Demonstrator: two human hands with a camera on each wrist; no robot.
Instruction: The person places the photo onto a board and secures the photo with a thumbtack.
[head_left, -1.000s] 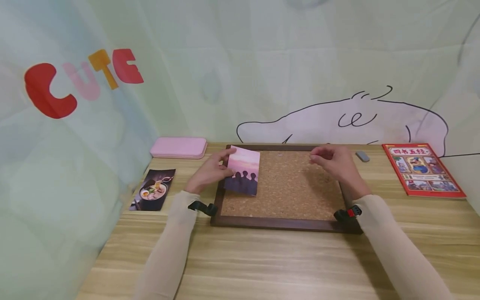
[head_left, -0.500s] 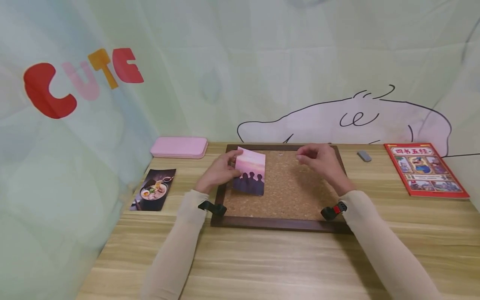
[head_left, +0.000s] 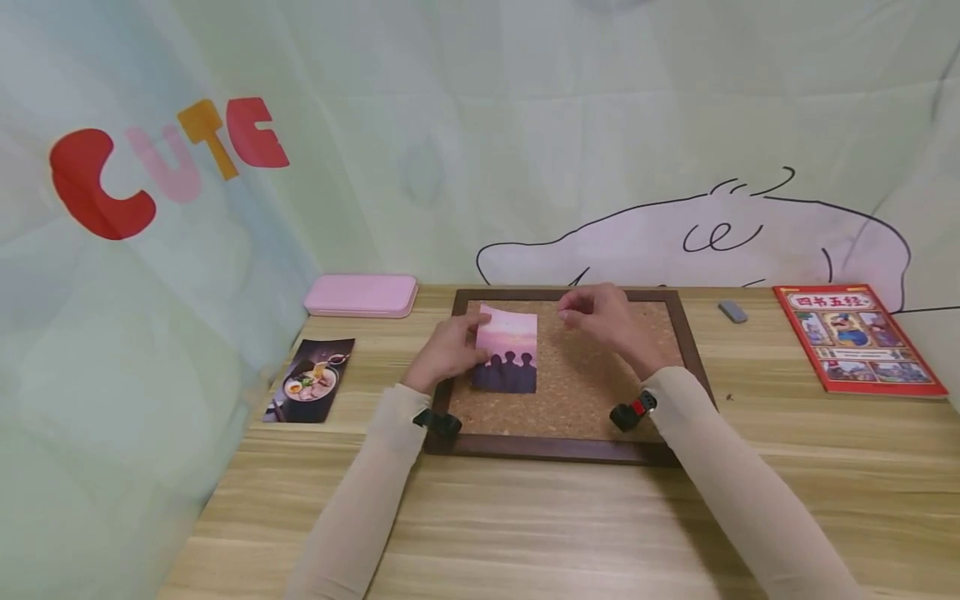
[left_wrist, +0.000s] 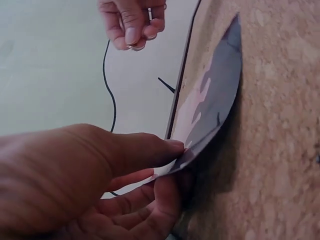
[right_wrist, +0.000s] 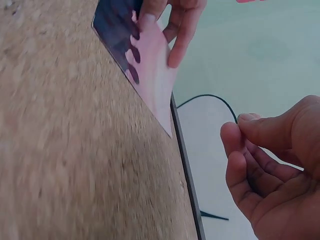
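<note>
My left hand (head_left: 450,352) pinches the left edge of a photo print (head_left: 507,354) of silhouetted figures under a pink sky. In the left wrist view the photo (left_wrist: 220,95) bows, its far part close over the cork. Beneath it lies a corkboard (head_left: 570,408) with a dark brown frame. My right hand (head_left: 603,321) is just right of the photo, over the board's upper part. Its thumb tip meets the index fingertip in the right wrist view, where the hand (right_wrist: 272,170) shows other fingers curled; I cannot tell whether something tiny sits in that pinch.
Left of the board lies a second photo (head_left: 309,382) of a noodle bowl. Behind it is a pink case (head_left: 362,296). To the right are a small grey block (head_left: 732,312) and a red illustrated book (head_left: 858,340). A printed fabric backdrop (head_left: 420,150) hangs behind the table.
My left hand has brought the photo rightward and slightly nearer over the corkboard. My right hand has moved left toward the photo, its thumb and index finger still together.
</note>
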